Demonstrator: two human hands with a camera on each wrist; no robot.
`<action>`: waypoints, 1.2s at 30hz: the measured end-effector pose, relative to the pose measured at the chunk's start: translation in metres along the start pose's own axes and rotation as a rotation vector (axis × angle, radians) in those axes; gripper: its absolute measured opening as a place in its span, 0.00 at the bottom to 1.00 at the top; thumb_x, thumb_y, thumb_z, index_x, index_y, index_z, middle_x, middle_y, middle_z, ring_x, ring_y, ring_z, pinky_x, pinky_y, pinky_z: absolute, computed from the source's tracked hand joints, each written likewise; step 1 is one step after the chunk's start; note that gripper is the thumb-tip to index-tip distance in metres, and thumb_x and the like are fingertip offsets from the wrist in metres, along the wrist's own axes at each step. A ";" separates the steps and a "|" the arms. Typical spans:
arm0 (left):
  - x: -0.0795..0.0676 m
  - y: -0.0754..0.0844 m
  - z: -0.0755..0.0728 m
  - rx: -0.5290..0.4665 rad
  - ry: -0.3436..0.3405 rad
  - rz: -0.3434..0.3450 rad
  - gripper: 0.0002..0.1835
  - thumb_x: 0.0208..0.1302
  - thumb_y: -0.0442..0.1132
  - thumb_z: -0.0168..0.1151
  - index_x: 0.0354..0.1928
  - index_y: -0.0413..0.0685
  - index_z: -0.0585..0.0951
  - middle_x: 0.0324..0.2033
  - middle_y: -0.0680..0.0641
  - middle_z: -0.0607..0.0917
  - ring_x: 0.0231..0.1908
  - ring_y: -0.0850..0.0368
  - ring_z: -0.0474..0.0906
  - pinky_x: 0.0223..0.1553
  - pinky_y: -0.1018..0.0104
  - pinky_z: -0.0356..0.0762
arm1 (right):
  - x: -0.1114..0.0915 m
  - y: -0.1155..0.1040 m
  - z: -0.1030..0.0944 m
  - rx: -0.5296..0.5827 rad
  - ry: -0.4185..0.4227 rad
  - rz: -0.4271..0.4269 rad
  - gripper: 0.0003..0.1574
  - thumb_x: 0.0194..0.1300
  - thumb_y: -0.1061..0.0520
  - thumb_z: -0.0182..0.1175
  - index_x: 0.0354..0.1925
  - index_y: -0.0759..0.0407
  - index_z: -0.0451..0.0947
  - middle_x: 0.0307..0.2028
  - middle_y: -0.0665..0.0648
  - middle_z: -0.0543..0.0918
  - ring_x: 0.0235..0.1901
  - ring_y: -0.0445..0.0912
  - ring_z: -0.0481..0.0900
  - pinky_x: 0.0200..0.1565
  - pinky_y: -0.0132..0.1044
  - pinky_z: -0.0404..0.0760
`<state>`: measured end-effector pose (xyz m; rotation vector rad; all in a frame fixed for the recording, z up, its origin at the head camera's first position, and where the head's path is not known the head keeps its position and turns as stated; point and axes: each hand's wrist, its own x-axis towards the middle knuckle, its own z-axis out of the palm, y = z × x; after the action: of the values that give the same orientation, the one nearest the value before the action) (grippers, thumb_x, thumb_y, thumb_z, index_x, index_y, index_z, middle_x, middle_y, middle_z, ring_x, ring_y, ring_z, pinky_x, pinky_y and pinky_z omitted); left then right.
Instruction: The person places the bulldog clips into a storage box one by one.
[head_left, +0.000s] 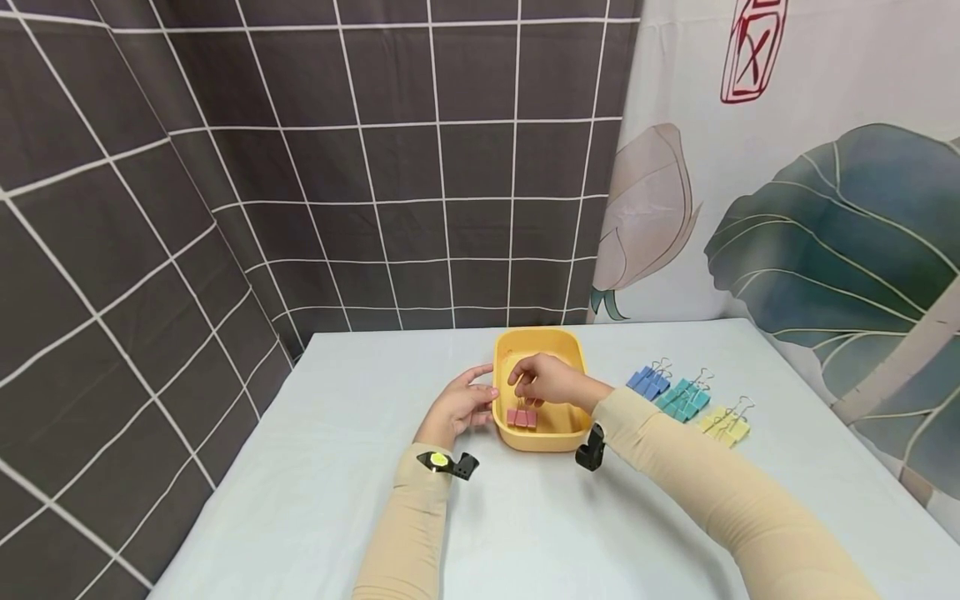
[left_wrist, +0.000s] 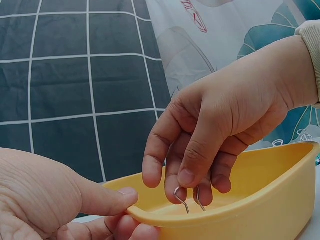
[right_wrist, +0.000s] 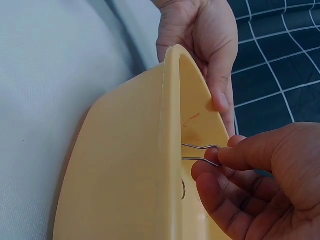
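A yellow plastic container (head_left: 547, 444) stands on the table, and my left hand (head_left: 456, 406) grips its left rim. In the left wrist view the thumb lies on the rim, with the fingers (left_wrist: 142, 233) against the outer wall. My right hand (head_left: 553, 381) is inside the container's opening, pinching the wire handle (right_wrist: 201, 146) of a pink binder clip (head_left: 522, 418) between thumb and fingertips. The clip's pink body shows low in the container in the head view. The container wall hides it in both wrist views.
To the right of the container lie blue binder clips (head_left: 649, 381), teal binder clips (head_left: 684, 401) and yellow binder clips (head_left: 725, 427) in separate groups on the white-covered table (head_left: 337, 467). A dark gridded cloth (head_left: 390, 167) hangs behind and to the left.
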<state>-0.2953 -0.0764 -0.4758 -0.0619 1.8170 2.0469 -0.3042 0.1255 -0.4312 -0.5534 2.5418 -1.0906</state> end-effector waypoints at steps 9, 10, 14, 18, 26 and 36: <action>0.000 0.002 -0.001 0.002 0.000 0.010 0.32 0.69 0.27 0.60 0.74 0.50 0.67 0.46 0.38 0.84 0.30 0.57 0.80 0.26 0.69 0.85 | 0.000 -0.004 -0.004 -0.063 0.038 -0.040 0.11 0.65 0.71 0.61 0.47 0.68 0.81 0.30 0.54 0.83 0.29 0.47 0.79 0.29 0.33 0.82; 0.000 0.002 -0.001 0.003 -0.002 0.010 0.32 0.69 0.27 0.60 0.74 0.50 0.67 0.47 0.37 0.84 0.30 0.57 0.80 0.25 0.69 0.84 | 0.000 -0.004 -0.005 -0.070 0.046 -0.054 0.11 0.65 0.71 0.61 0.46 0.69 0.81 0.30 0.54 0.83 0.28 0.47 0.79 0.28 0.33 0.81; 0.000 0.001 0.001 0.007 -0.003 0.007 0.32 0.69 0.27 0.60 0.73 0.50 0.67 0.47 0.38 0.84 0.29 0.59 0.79 0.24 0.70 0.83 | 0.000 -0.003 -0.008 -0.070 0.072 -0.074 0.10 0.65 0.70 0.62 0.46 0.70 0.81 0.30 0.54 0.83 0.28 0.51 0.80 0.27 0.33 0.80; 0.000 -0.002 0.001 0.005 0.008 0.000 0.32 0.69 0.28 0.61 0.73 0.52 0.68 0.46 0.39 0.84 0.29 0.59 0.79 0.23 0.70 0.83 | 0.000 0.000 -0.013 -0.050 0.083 -0.065 0.10 0.65 0.69 0.62 0.46 0.70 0.81 0.30 0.55 0.82 0.30 0.53 0.81 0.29 0.34 0.83; 0.002 -0.006 -0.001 0.004 0.012 0.012 0.31 0.69 0.28 0.61 0.72 0.52 0.69 0.47 0.38 0.83 0.30 0.58 0.79 0.23 0.70 0.83 | -0.002 0.000 -0.035 -0.033 0.140 -0.059 0.09 0.67 0.67 0.62 0.46 0.67 0.81 0.32 0.57 0.83 0.31 0.50 0.82 0.32 0.37 0.85; 0.001 -0.004 -0.001 0.022 0.019 0.013 0.32 0.69 0.28 0.61 0.73 0.53 0.69 0.51 0.35 0.82 0.31 0.57 0.80 0.25 0.70 0.85 | -0.007 0.014 -0.076 -0.022 0.223 0.013 0.09 0.69 0.66 0.61 0.47 0.66 0.81 0.36 0.62 0.83 0.35 0.53 0.82 0.35 0.38 0.86</action>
<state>-0.2948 -0.0769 -0.4803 -0.0641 1.8561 2.0409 -0.3338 0.1848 -0.3906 -0.4424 2.7457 -1.1803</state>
